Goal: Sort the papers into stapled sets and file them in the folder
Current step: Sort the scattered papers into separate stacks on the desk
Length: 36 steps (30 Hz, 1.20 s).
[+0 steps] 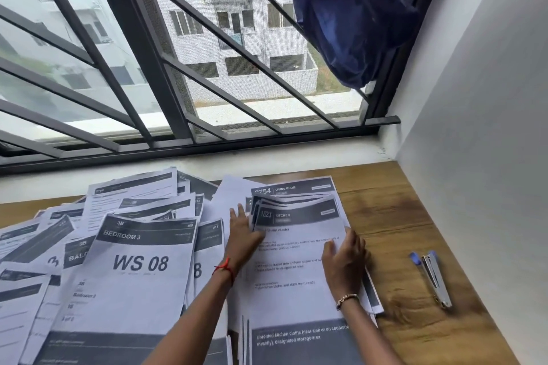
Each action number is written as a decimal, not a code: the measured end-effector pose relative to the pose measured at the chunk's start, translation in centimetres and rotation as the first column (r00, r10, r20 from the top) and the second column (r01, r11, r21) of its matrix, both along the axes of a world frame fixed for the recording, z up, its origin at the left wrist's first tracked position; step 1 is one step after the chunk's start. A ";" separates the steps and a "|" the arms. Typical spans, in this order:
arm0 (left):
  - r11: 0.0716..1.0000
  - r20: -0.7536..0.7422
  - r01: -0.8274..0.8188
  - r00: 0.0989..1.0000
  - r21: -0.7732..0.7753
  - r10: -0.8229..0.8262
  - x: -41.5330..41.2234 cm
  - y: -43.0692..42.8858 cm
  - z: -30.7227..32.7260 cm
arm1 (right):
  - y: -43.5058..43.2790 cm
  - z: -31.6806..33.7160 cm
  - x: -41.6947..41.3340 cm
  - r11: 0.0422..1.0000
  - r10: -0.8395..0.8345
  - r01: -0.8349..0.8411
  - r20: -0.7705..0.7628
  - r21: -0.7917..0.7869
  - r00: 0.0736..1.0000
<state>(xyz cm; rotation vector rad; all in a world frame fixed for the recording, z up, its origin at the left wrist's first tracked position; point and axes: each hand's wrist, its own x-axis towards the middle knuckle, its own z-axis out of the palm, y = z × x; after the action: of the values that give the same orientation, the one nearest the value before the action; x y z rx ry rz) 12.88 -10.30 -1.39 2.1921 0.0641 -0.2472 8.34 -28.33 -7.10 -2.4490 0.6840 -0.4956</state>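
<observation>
Loose papers (118, 246) spread over tabletop (385, 210) left; squared stack (296, 261) right of them; stapler (434, 277) further right, apart.

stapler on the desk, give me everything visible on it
The stapler is a slim handheld one, silver metal body with blue plastic at its far end. It looks closed and lies flat on the wooden desk, long axis running near to far, blue end toward the window. It sits alone to the right of the paper stack, clear of the papers. Neither hand touches it; the right hand rests on the stack beside it. Staple load cannot be seen.
</observation>
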 end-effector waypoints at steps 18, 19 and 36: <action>0.984 0.303 0.031 0.953 -0.174 0.024 -3.1 -1.5 -1.7 | -0.1 0.1 -0.1 0.999 0.033 -0.033 0.003 -0.029 0.999; 0.985 0.289 0.009 0.957 -0.175 0.042 -2.9 -1.6 -1.5 | -0.1 0.2 -0.1 0.999 0.029 -0.029 0.003 -0.023 1.000; 0.941 -0.035 -0.220 0.975 -0.258 0.219 1.8 -0.1 -1.7 | 0.1 0.4 0.1 0.999 0.023 -0.023 -0.005 -0.031 1.000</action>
<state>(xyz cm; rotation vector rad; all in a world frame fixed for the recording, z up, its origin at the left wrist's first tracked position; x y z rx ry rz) 14.64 -10.36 -3.06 1.9037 0.2637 -0.1270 8.41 -28.27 -6.70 -2.4851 0.6542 -0.4956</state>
